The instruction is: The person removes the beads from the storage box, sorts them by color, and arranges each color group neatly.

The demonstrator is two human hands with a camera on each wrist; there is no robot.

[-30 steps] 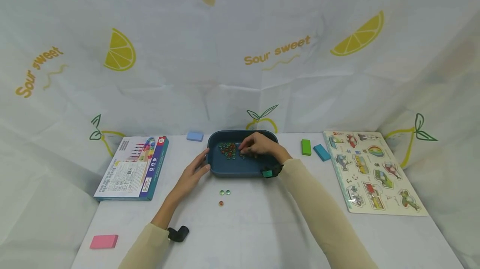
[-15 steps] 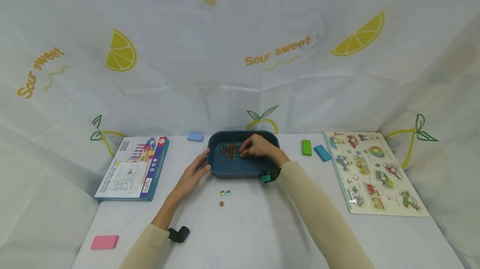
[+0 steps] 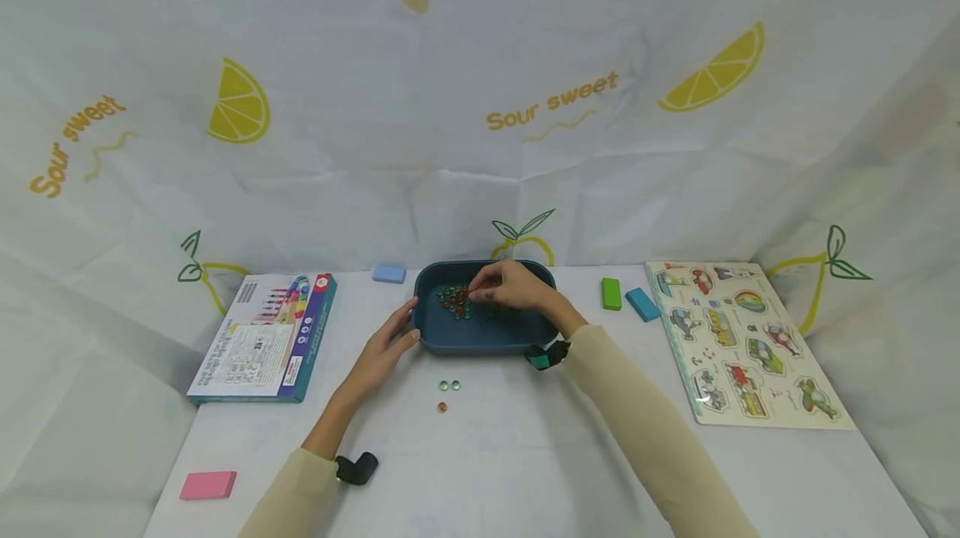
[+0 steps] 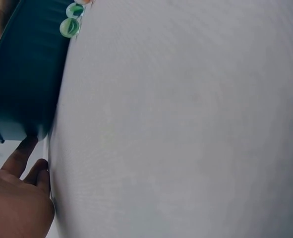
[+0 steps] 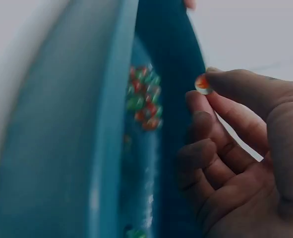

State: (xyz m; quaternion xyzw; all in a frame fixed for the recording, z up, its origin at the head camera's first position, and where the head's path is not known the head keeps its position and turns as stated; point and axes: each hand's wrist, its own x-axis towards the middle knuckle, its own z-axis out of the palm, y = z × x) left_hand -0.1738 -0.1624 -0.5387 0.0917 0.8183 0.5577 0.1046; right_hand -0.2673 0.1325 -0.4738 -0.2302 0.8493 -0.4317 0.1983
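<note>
A dark blue tray (image 3: 480,346) stands at the back of the table with a cluster of green and orange marbles (image 3: 453,301) in its left half. Over the tray my right hand (image 3: 517,286) pinches one orange-and-clear marble (image 5: 203,84) between thumb and fingertips, as the right wrist view shows. My left hand (image 3: 381,353) touches the tray's left end with its fingers extended. In front of the tray lie two green marbles (image 3: 450,386) and one orange marble (image 3: 442,407) on the white cloth.
On the left are a boxed craft set (image 3: 262,338) and a pink block (image 3: 208,485). A light blue block (image 3: 389,273) sits behind the left hand. To the right are a green block (image 3: 611,294), a blue block (image 3: 642,305) and a picture puzzle board (image 3: 742,338).
My right hand has risen slightly from the tray floor and shifted left, with a marble now showing in its pinch. The left hand keeps its place at the tray.
</note>
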